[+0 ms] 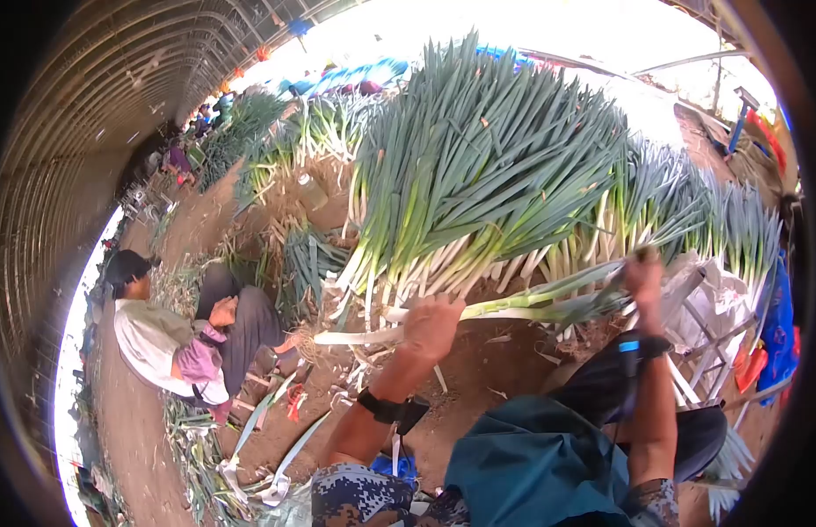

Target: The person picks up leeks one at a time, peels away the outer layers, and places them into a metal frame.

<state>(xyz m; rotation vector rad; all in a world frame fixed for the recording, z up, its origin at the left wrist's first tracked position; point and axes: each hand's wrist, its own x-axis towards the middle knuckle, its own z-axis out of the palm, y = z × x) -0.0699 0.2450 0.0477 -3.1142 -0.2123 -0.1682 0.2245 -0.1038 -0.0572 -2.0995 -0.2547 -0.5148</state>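
Note:
My left hand [432, 327] is wrapped round the pale stems of a couple of leeks [359, 337]. Their shaggy root end points left, and their green leaves stretch right across the front of me. At the leafy end, my right hand [643, 274] is closed on the leek leaves [592, 303]; it is slightly blurred and its fingertips are partly hidden. Just beyond both hands rises a large heap of leeks [496, 167], white ends toward me and green tops pointing away.
A seated person [170, 338] is on the left, facing the heap. More leeks [707, 198] stand in a row at right, beside a metal frame [702, 329] with white sacking [711, 294]. Peeled leaf scraps [285, 457] litter the dirt floor. A jar [312, 191] stands behind.

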